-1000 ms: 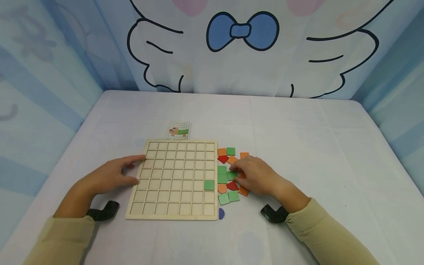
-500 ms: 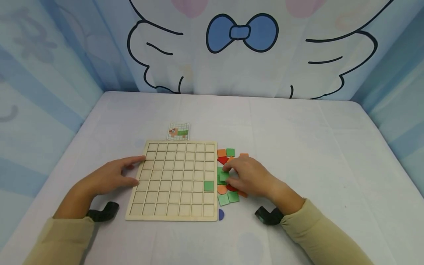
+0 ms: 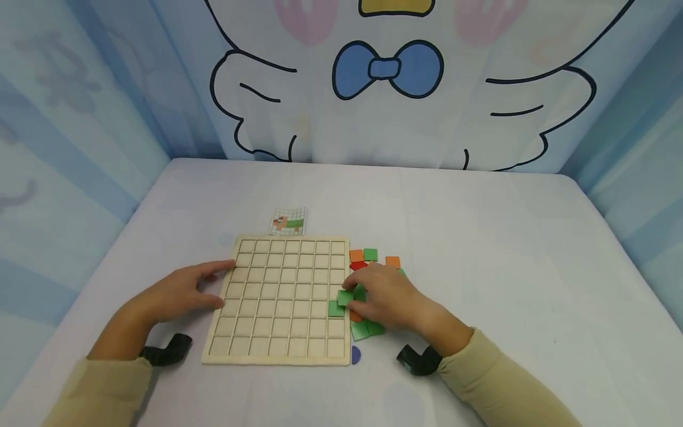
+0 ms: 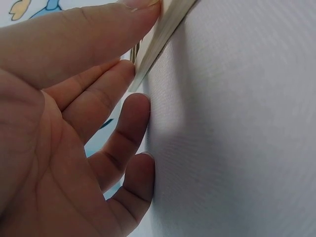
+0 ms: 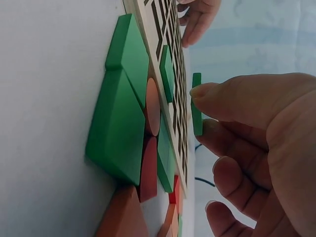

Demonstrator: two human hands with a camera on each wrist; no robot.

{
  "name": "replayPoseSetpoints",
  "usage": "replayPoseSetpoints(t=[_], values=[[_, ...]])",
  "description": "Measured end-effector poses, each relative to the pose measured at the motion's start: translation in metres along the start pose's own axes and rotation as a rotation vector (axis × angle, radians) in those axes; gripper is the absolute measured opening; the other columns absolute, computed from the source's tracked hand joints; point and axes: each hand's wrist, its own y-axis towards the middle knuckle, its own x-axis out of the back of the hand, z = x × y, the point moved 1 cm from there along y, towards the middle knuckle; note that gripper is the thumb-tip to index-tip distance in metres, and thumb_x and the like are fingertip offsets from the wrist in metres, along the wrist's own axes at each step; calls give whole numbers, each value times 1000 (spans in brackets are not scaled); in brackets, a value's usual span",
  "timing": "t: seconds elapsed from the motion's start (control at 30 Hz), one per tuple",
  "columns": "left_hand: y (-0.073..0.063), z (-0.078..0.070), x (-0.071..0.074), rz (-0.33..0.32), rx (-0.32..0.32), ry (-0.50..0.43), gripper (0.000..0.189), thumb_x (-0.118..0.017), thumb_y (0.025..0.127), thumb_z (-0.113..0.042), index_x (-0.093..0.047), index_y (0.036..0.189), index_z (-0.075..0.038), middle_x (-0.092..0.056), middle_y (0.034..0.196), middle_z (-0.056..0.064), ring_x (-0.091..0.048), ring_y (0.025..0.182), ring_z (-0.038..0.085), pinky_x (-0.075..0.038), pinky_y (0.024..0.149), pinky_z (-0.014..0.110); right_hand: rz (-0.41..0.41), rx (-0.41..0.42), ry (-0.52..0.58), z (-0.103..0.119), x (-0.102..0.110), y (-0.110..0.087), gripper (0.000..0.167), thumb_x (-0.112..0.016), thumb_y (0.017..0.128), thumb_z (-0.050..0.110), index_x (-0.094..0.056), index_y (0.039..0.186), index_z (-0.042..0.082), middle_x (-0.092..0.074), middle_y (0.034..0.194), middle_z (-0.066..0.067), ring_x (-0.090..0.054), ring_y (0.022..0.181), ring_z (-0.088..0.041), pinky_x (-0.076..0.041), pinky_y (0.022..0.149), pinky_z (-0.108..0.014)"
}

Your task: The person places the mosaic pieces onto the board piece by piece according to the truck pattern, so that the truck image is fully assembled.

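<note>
A wooden grid board (image 3: 274, 290) lies flat on the table, with one green square tile (image 3: 335, 309) in a cell of its right-hand column. My right hand (image 3: 392, 299) pinches another green square tile (image 5: 197, 116) between thumb and finger, over the board's right edge. In the right wrist view that tile is apart from the board, and the other fingers are loosely bent. At the opposite side, my left hand (image 3: 168, 295) touches the board's left edge with thumb and forefinger. Its remaining fingers bend loosely near the cloth in the left wrist view.
Loose tiles lie along the board's right side: green squares (image 5: 116, 128), orange pieces (image 3: 392, 261) and red ones (image 5: 148, 170), some hidden under my right hand. A purple-blue half-round piece (image 3: 356, 354) sits near the lower right corner. Behind the board is a small picture card (image 3: 288, 222).
My right hand has taken a green square tile from the loose pieces and carried it left to the board's edge. The left hand stays put. The head view has tilted up slightly.
</note>
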Motion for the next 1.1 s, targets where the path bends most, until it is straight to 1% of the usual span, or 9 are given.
replayPoseSetpoints(t=[0.17,0.23,0.4,0.53,0.7,0.83,0.9,1.1], values=[[-2,1,-3,9,22,-12,82,-81,83,-30,-42,153,-9,-48,142,29,-44,129,45,-33,104,65,14,-5,19,3,-6,-1,24,-75,89,21,-72,111,10,-70,104,4,-59,97,-16,-49,84,-34],[-3,1,-3,10,23,-11,83,-81,82,-30,-43,152,-9,-49,141,29,-44,129,45,-33,104,65,15,8,27,4,-8,0,24,-75,89,21,-72,111,10,-70,104,4,-60,97,-16,-49,87,-35],[-5,-1,-4,8,14,-7,82,-81,83,-31,-43,152,-9,-49,141,28,-44,129,45,-34,104,65,12,44,25,5,-11,2,24,-75,90,21,-72,110,9,-71,102,4,-61,96,-15,-47,90,-37],[-5,-1,-4,4,5,-5,82,-81,83,-30,-44,152,-8,-49,141,29,-45,129,45,-34,103,65,11,62,9,7,-13,4,25,-75,89,22,-73,109,8,-71,100,5,-61,94,-15,-47,87,-35],[-5,-2,-3,2,4,4,82,-81,83,-32,-43,152,-8,-49,141,29,-44,129,47,-34,103,66,7,68,-10,11,-14,6,24,-75,90,23,-73,110,10,-71,101,6,-62,96,-15,-49,83,-33],[-6,-4,-2,-4,-1,3,82,-80,83,-31,-43,152,-8,-48,142,30,-44,130,47,-34,104,66,8,70,-21,14,-14,9,24,-74,91,25,-72,111,12,-70,102,6,-62,98,-15,-49,84,-33],[-6,-5,-1,-7,-7,4,82,-80,83,-30,-43,152,-8,-48,142,30,-44,130,48,-34,104,66,12,77,-20,15,-15,11,23,-73,91,24,-72,111,12,-70,104,5,-62,99,-15,-49,85,-32],[-7,-7,1,-12,-5,6,82,-80,83,-30,-43,152,-7,-47,142,31,-44,130,48,-33,104,67,16,104,-21,19,-17,15,22,-72,91,21,-72,110,10,-70,105,2,-61,96,-16,-50,83,-29]])
